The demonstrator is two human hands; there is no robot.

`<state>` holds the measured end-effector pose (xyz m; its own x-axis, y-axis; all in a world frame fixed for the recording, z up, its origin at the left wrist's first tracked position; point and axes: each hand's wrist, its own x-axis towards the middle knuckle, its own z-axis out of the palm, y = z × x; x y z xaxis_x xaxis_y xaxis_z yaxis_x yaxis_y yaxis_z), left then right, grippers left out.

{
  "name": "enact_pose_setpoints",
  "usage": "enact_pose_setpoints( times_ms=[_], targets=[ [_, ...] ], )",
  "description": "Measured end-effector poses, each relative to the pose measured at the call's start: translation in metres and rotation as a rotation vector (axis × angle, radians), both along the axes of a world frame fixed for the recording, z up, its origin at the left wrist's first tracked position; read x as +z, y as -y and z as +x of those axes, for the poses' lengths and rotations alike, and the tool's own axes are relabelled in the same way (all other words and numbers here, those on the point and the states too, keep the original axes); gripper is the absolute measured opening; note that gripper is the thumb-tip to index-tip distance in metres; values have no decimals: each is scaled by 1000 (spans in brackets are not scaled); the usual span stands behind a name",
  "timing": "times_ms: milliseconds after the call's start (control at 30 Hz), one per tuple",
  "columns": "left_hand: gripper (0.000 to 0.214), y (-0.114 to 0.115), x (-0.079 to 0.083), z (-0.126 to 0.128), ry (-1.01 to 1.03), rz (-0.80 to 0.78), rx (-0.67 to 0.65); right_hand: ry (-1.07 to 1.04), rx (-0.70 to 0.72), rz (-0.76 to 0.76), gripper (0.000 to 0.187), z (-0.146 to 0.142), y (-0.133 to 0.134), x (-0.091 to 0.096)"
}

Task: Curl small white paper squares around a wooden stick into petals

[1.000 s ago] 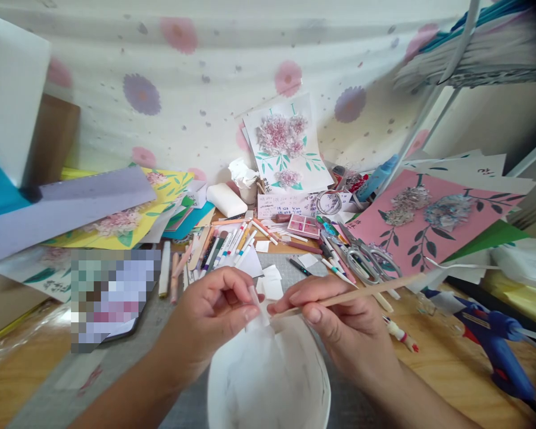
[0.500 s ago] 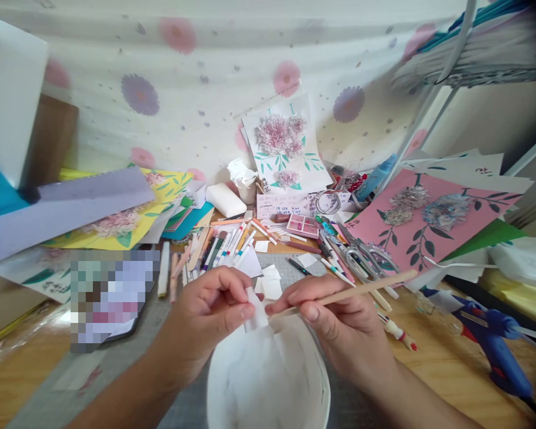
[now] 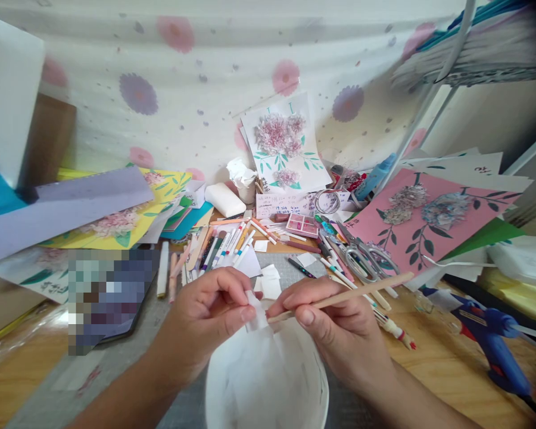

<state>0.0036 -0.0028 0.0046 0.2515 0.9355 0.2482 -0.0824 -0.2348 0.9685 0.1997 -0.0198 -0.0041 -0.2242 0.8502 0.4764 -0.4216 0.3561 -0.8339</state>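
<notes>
We record, over the white bowl's far rim: one paper slip, pinched in the left grip; one wooden stick, clasped in the right grip, tip beside the slip. Beyond the bowl: paper squares. Right of it: glue gun.

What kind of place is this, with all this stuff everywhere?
Probably a craft table, maybe in someone's home: there are markers, a blue glue gun and a pink flower picture.
</notes>
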Motion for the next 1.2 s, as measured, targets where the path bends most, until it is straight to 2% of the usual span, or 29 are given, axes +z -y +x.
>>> enact_pose_setpoints(
  times_ms=[133,300,433,800,933,1033,1200],
  targets=[
    [15,0,1,0,-112,102,4,4,-21,-2,14,0,-1,-1],
    [11,4,2,-3,-402,435,146,22,-87,3,12,0,-1,1],
    [14,7,1,-3,-502,561,105,61,-101,15,14,-1,0,3],
    [16,9,3,4,-579,565,174,146,-149,55,18,-1,0,1],
    [16,8,4,3,-564,483,161,144,-155,29,15,-1,-1,2],
    [15,5,4,0,-529,413,156,100,-120,-29,12,0,-3,2],
    [15,0,3,-4,-499,386,132,-26,4,-154,7,8,-10,4]
  ],
)
